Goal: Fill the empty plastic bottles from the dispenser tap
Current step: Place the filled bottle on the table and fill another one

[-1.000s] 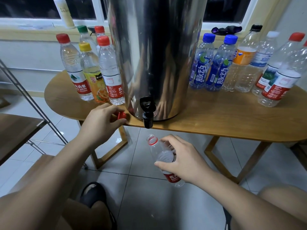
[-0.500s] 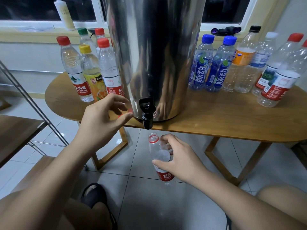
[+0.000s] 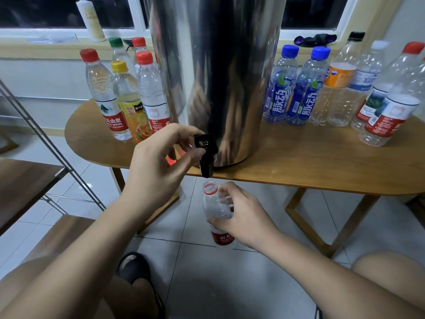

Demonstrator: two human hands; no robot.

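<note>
One uncapped bottle (image 3: pixel 213 207), clasped in your right grip (image 3: pixel 243 217), waits under the tap (image 3: pixel 206 165); left grip (image 3: pixel 156 171) pinches the lever (image 3: pixel 205 141); filling unstarted.

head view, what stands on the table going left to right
red-capped spring water bottle, yellow-capped juice bottle, steel dispenser, first blue-capped bottle, second blue-capped bottle, orange-label bottle

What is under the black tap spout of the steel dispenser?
An uncapped clear plastic bottle with a red label, its mouth just below the black tap spout, not touching. The right hand grips it, covering part of its body. No water stream shows.
</note>
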